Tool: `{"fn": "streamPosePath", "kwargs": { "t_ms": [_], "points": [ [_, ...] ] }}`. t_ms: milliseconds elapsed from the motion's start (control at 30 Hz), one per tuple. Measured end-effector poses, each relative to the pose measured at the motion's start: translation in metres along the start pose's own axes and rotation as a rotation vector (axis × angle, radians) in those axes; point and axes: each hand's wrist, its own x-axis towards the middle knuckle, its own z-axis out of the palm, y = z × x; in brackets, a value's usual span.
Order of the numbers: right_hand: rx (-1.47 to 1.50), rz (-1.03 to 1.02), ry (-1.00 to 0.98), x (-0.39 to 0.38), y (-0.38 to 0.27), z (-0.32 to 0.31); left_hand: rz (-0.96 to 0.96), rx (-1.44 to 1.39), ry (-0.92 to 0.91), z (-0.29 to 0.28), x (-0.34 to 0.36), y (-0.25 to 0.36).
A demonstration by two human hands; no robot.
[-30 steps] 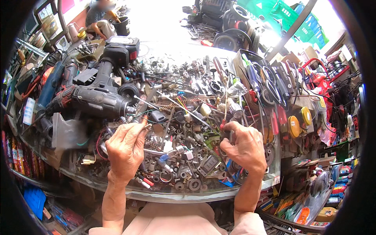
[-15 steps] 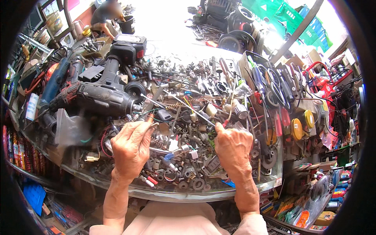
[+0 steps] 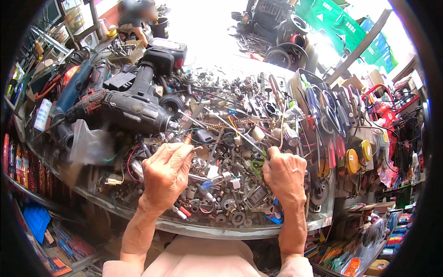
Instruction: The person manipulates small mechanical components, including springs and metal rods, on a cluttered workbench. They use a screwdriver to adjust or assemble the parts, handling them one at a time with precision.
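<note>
My left hand (image 3: 167,173) hovers over the middle of a heap of small metal parts, its fingertips pinched together. A small pale stick-like tip (image 3: 197,148) shows by the fingers; what they grip is mostly hidden. To the right, my right hand (image 3: 285,171) is curled closed, fingers turned down. The lower end of a thin metal rod (image 3: 235,129) meets its fingertips, but I cannot tell whether they grip it. Green bits (image 3: 256,167) lie beside that hand. Between the hands are a dark oval fob-like piece (image 3: 203,135), a white connector (image 3: 235,183), washers and springs.
A black cordless drill (image 3: 131,108) lies on the left of the glass-topped counter (image 3: 194,229). On the right, a bin holds pliers and screwdrivers (image 3: 330,106); yellow round tape measures (image 3: 351,160) hang beside it. Another person (image 3: 134,16) crouches at the far left.
The whole view has shifted, so the counter and its contents sit further right in the picture. Both hands stay over the heap. Green bits now show beside my right fingers.
</note>
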Motion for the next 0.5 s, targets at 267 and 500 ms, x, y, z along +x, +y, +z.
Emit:
{"fn": "streamPosePath", "kwargs": {
  "t_ms": [267, 500],
  "points": [
    [0.124, 0.018, 0.057, -0.001, 0.000, -0.001, 0.005, 0.010, 0.009, 0.000, -0.002, -0.002],
    [1.553, 0.147, -0.268, -0.010, -0.019, -0.025, 0.026, -0.038, -0.025, -0.003, -0.005, 0.004]
  ]
}}
